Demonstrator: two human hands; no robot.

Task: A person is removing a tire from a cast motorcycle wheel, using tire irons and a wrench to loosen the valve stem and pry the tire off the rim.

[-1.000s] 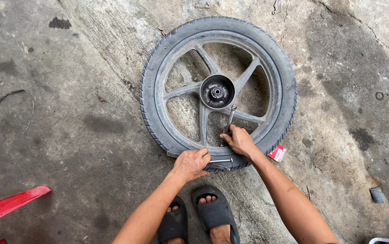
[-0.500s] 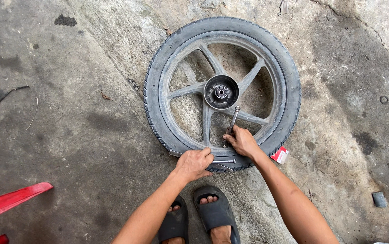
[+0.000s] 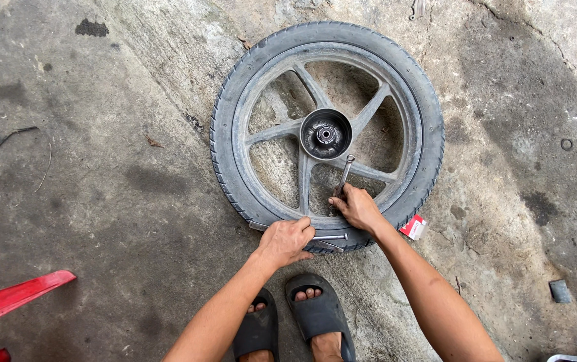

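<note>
Your left hand (image 3: 287, 241) clenched flat lever (image 3: 329, 237) at wheel (image 3: 329, 134) six o'clock; right hand (image 3: 357, 208) fingers wrapped around upright tyre iron (image 3: 343, 175).

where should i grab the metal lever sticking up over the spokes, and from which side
Grip the metal lever on its free upper shaft, coming from the hub side. Its lower end is already wrapped by the right hand at the rim, while the upper part lies bare over a spoke gap.
</note>
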